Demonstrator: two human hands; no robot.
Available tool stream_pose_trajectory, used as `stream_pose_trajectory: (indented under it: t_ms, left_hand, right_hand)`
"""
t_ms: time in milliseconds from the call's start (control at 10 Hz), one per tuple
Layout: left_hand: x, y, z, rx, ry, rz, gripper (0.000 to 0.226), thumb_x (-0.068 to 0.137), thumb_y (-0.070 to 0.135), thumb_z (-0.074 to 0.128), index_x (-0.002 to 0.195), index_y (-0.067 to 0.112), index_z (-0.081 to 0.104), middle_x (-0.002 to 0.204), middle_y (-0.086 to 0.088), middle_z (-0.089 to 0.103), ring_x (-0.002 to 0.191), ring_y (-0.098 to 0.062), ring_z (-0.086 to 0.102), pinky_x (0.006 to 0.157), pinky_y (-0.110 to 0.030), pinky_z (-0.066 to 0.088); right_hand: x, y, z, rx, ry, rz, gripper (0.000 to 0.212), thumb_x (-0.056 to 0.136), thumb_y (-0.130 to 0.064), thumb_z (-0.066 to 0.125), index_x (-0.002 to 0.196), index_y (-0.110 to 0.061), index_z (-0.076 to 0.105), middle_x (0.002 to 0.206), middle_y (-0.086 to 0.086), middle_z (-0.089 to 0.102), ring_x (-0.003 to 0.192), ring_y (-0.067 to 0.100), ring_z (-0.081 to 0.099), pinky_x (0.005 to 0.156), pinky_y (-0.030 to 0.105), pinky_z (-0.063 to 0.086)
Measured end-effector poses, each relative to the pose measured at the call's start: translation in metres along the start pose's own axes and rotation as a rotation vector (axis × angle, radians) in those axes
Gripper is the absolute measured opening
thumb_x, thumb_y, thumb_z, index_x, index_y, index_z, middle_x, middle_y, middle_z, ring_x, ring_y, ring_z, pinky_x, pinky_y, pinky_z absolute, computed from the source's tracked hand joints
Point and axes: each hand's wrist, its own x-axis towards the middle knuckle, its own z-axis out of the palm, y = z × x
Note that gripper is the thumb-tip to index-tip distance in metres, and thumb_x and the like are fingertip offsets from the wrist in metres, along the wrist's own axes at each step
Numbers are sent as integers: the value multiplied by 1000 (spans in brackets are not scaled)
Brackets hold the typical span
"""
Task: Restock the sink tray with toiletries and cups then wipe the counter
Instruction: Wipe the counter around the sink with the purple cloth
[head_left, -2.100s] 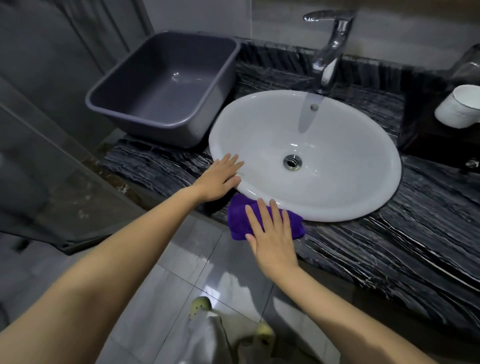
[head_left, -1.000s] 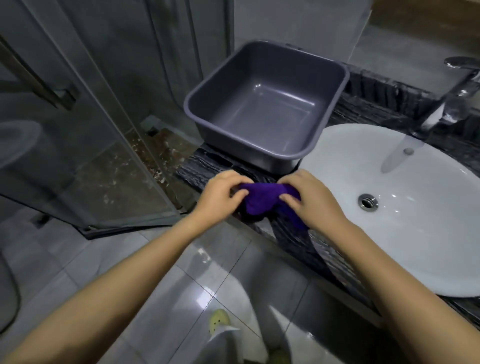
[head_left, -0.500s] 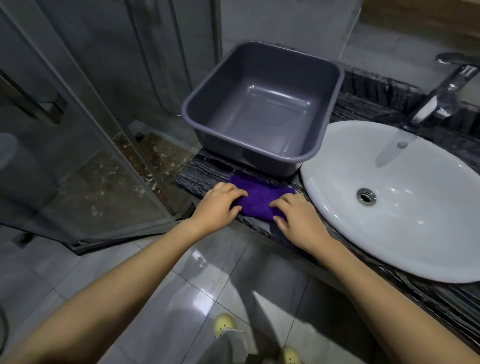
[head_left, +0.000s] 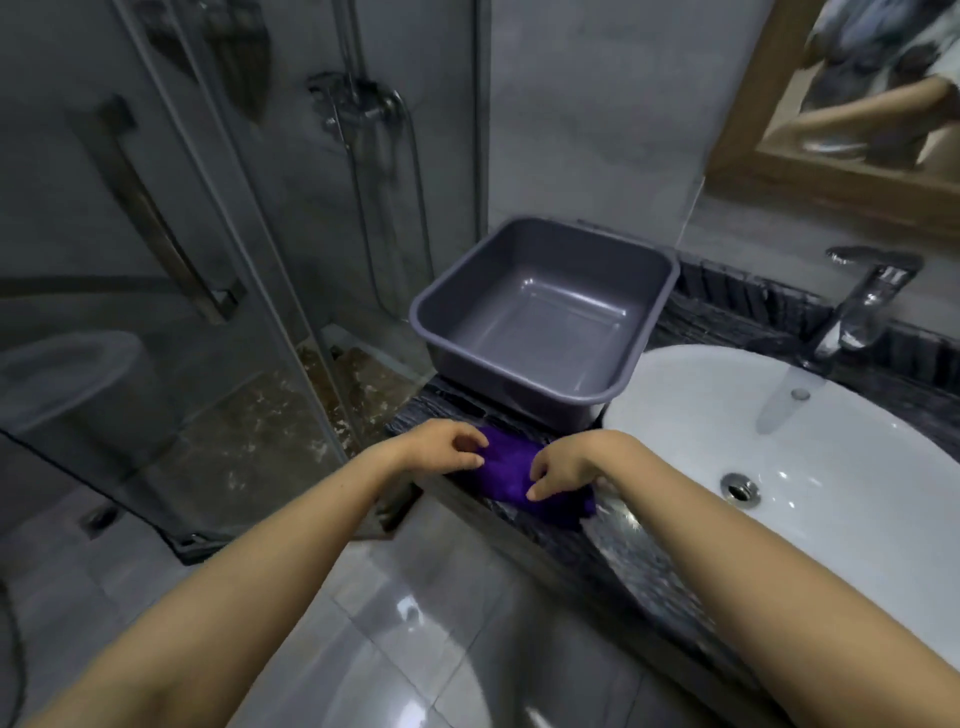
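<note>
Both hands on cloth: left hand pinches its left end, right hand curls fingers over right part, gripping it. Cloth lies on counter front strip, just before tub, left of sink. Long axis runs along counter edge, between hands; neither hand nearer. Next wipe probably goes right along edge.

grey tub crowding counter, basin beside

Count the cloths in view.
1: purple cloth on the counter edge before the grey tub, left hand and right hand on it. Others may lie out of frame.
</note>
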Motion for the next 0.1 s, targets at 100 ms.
stream_pose_trajectory:
  t_ms: [100]
  left_hand:
    - [-5, 15, -34, -45, -131, -119, 42, 90, 29, 56, 129, 14, 52, 127, -9, 60, 112, -21, 57, 96, -32, 46]
  right_hand:
    - [-8, -3, -38, 187, -120, -1, 53, 93, -44, 48, 138, -16, 41, 135, 9, 50, 109, 29, 60, 77, 38, 51]
